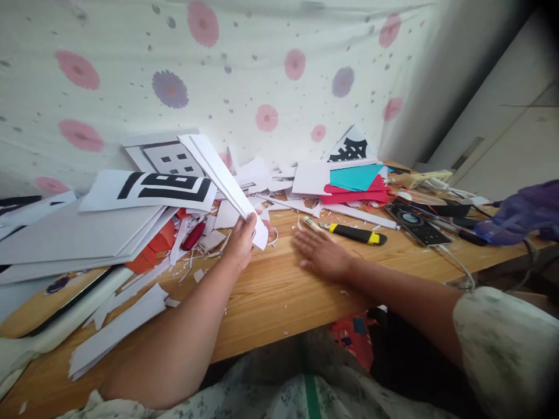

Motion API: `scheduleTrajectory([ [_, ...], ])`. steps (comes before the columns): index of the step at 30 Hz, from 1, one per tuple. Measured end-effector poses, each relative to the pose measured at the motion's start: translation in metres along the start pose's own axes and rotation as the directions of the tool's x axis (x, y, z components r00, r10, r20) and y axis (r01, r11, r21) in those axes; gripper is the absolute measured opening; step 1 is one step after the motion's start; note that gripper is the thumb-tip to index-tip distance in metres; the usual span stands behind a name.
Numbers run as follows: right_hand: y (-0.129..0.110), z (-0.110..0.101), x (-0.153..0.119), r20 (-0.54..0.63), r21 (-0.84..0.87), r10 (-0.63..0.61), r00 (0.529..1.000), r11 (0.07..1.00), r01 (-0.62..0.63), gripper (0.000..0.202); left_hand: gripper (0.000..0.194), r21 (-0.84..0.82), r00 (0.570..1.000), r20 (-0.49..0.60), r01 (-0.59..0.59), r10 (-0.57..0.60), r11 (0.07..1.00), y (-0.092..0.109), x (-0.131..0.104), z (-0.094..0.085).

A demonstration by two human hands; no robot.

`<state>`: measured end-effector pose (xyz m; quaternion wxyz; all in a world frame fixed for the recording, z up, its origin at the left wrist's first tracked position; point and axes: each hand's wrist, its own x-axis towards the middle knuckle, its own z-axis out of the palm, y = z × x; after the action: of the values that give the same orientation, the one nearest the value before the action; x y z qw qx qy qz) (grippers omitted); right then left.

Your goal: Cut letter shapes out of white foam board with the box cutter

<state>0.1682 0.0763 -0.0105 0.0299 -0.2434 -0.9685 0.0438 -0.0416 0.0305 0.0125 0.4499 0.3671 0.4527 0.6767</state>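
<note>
My left hand [240,241] is closed around the lower end of long white paper strips [222,177], which slant up and to the left. My right hand [323,255] lies flat on the wooden table [266,302], palm down, fingers stretched out and slightly blurred. Just beyond it is a black and yellow utility knife [358,234], with a small white stick-like item [311,224] by its tip. Left of the strips, a white sheet with bold black strokes [152,191] rests on stacked white boards [82,235].
Paper scraps [257,174] cover the back of the table. Red sheets [358,194] and a turquoise sheet [356,176] lie at back right, near a phone [417,224] on a cable. A purple plastic bag [524,212] sits far right. A dark red object [193,235] lies among scraps.
</note>
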Motion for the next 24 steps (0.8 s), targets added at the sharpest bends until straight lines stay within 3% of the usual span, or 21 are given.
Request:
scheduleTrajectory([
  [1, 0.006, -0.002, -0.001, -0.037, -0.030, 0.103, 0.994, 0.994, -0.105, 0.058, 0.047, -0.008, 1.000, 0.000, 0.004, -0.004, 1.000, 0.000, -0.001, 0.001],
  [2, 0.007, -0.003, -0.004, -0.064, -0.045, 0.128, 0.990, 0.990, -0.131, 0.058, 0.046, -0.014, 1.000, -0.001, 0.008, -0.008, 1.000, 0.000, -0.001, 0.002],
  [4, -0.003, -0.001, -0.013, -0.047, -0.021, -0.057, 0.997, 0.998, 0.056, 0.061, 0.044, -0.019, 1.000, 0.002, 0.017, -0.017, 1.000, 0.001, -0.003, 0.004],
  [6, -0.019, 0.003, -0.024, 0.020, 0.072, -0.353, 0.935, 0.934, 0.351, 0.064, 0.044, -0.013, 0.999, 0.018, 0.038, -0.038, 0.999, 0.002, -0.004, 0.005],
  [8, -0.024, 0.004, -0.030, 0.057, 0.149, -0.455, 0.889, 0.884, 0.443, 0.066, 0.045, 0.002, 0.996, 0.051, 0.076, -0.076, 0.997, 0.002, -0.006, 0.006],
  [9, -0.019, 0.003, -0.032, 0.063, 0.163, -0.416, 0.907, 0.901, 0.402, 0.066, 0.046, 0.012, 0.993, 0.074, 0.094, -0.095, 0.995, 0.001, -0.007, 0.007],
  [11, -0.001, -0.006, -0.031, 0.025, 0.167, -0.207, 0.978, 0.965, 0.200, 0.061, 0.045, 0.037, 0.983, 0.134, 0.122, -0.126, 0.992, -0.003, -0.012, 0.011],
  [13, 0.018, -0.019, -0.028, -0.098, 0.261, 0.028, 0.995, 0.965, -0.001, 0.050, 0.043, 0.074, 0.963, 0.222, 0.140, -0.153, 0.987, -0.011, -0.021, 0.019],
  [15, 0.023, -0.032, -0.026, -0.196, 0.509, 0.207, 0.959, 0.857, -0.081, 0.049, 0.042, 0.143, 0.921, 0.334, 0.162, -0.202, 0.976, -0.021, -0.033, 0.030],
  [18, 0.001, -0.042, -0.025, -0.195, 0.798, 0.290, 0.937, 0.602, -0.020, 0.070, 0.044, 0.266, 0.824, 0.508, 0.127, -0.251, 0.955, -0.033, -0.054, 0.047],
  [21, -0.027, -0.050, -0.024, -0.217, 0.823, 0.395, 0.892, 0.566, -0.050, 0.068, 0.051, 0.348, 0.726, 0.638, 0.027, -0.258, 0.937, -0.033, -0.072, 0.061],
  [23, -0.028, -0.063, -0.026, -0.188, 0.862, 0.500, 0.846, 0.497, -0.102, 0.054, 0.056, 0.377, 0.661, 0.705, -0.041, -0.258, 0.925, -0.030, -0.080, 0.069],
  [24, -0.022, -0.073, -0.029, -0.158, 0.899, 0.539, 0.827, 0.424, -0.105, 0.048, 0.060, 0.400, 0.607, 0.754, -0.122, -0.251, 0.908, -0.028, -0.083, 0.073],
])
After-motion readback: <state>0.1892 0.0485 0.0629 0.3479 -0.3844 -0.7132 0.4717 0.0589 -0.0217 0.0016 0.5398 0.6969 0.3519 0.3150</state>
